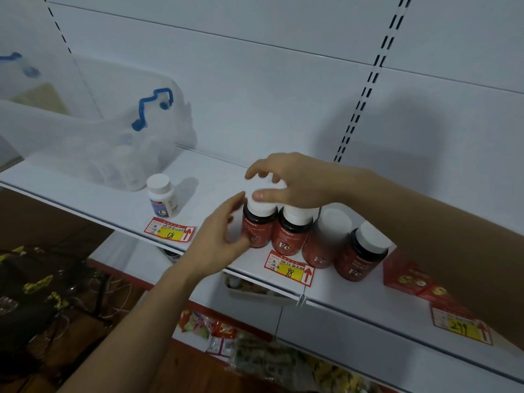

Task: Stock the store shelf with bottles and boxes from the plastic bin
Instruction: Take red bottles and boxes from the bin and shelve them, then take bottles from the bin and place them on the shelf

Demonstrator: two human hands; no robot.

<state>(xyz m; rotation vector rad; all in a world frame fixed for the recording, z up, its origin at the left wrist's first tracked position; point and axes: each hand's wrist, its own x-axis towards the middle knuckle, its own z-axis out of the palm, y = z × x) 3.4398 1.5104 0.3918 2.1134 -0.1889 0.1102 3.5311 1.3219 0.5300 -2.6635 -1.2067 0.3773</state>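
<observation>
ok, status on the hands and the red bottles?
Right hand grips the cap of the leftmost red bottle. Left hand touches its side. Four red bottles in row on shelf. Nothing in the way.

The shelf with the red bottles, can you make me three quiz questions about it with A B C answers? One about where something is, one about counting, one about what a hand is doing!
1. Where is the small white bottle?
A. Between the plastic bin and the red bottles
B. Inside the plastic bin
C. On top of the red boxes

2. How many red bottles stand in the front row?
A. Two
B. Four
C. Seven

3. What is the right hand doing?
A. Hanging idle beside the shelf
B. Holding a price tag
C. Gripping the white cap of the leftmost red bottle

Answers: 1 A, it stands alone on the shelf just right of the plastic bin. 2 B, four white caps show side by side. 3 C, its fingers curl round the cap while the left hand touches that bottle's side.
</observation>
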